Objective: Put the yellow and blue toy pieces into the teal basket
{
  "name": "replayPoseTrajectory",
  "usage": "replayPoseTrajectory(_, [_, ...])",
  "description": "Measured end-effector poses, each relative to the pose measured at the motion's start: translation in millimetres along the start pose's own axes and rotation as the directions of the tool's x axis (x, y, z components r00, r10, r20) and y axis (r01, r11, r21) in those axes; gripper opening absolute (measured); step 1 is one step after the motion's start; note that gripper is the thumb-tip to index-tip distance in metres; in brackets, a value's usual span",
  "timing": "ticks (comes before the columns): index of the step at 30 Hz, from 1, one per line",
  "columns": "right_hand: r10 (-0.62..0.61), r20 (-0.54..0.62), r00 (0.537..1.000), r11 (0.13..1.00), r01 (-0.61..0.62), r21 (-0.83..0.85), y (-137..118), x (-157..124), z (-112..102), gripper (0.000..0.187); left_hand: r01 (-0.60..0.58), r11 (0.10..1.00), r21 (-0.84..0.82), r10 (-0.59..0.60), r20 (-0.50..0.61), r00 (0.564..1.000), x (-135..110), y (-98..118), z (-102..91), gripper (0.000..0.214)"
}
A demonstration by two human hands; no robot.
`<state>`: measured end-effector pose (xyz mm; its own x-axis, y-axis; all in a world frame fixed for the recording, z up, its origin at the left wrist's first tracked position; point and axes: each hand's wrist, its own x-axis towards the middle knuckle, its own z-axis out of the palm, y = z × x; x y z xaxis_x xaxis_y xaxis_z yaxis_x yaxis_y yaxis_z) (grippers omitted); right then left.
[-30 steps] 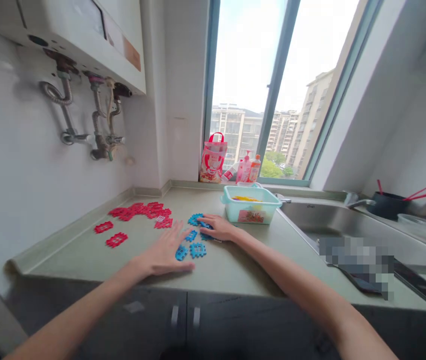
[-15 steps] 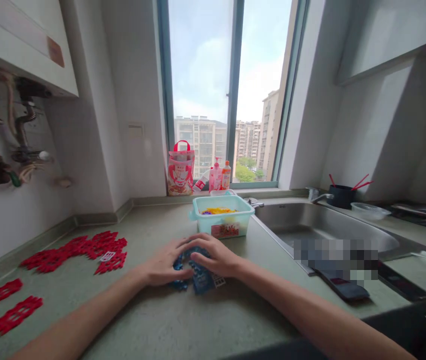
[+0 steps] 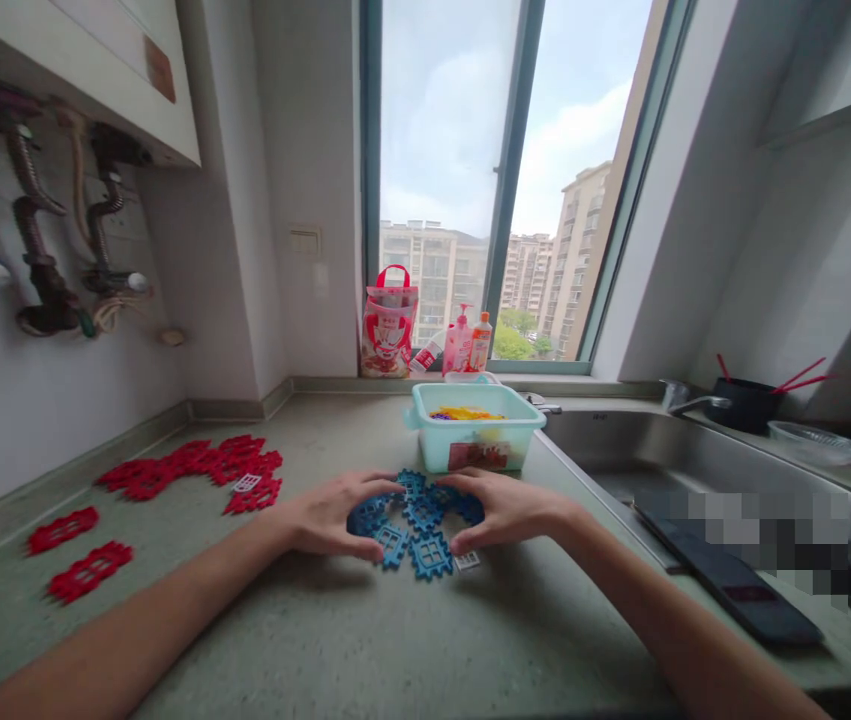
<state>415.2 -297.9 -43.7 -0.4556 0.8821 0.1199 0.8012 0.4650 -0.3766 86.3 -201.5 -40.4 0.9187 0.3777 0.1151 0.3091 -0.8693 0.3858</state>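
Head cam, looks fwd/down, close over countertop [image 3: 335, 640].

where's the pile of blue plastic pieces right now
In the head view, the blue plastic interlocking pieces lie mid-counter between the left hand and right hand, before the teal plastic tub.

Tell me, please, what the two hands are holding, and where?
Both hands, left and right, cup the outer edges of the blue pieces on the counter; nothing is lifted.

The left hand [image 3: 331, 520] and right hand [image 3: 504, 510], pressed together over the blue pieces [image 3: 416, 520] half a second ago, now sit apart at 9 and 3 o'clock, cupping the uncovered, gathered cluster.
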Motion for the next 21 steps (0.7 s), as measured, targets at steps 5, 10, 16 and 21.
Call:
replayPoseTrajectory(5, [0.031,0.107,0.994,0.999,-0.034,0.031,-8,-2,3,0.116,0.016,0.995,0.095,-0.015,-0.011,1.000,-6,0,-14.1,0.108])
replayPoseTrajectory(10, [-0.046,0.067,0.997,0.992,0.037,0.122,-15,5,4,0.094,0.065,0.992,0.111,-0.062,-0.026,0.998,-9,-8,-27.3,0.085])
replayPoseTrajectory(16, [-0.107,-0.011,0.994,0.993,0.107,0.041,-12,5,-2,0.087,0.056,0.994,0.091,-0.054,-0.028,0.998,-7,-9,-25.3,0.068])
replayPoseTrajectory(21, [0.036,-0.025,0.999,0.992,-0.039,-0.123,-3,-1,-18,0.074,0.053,0.995,0.087,-0.054,0.001,0.999,-8,-9,-28.2,0.068])
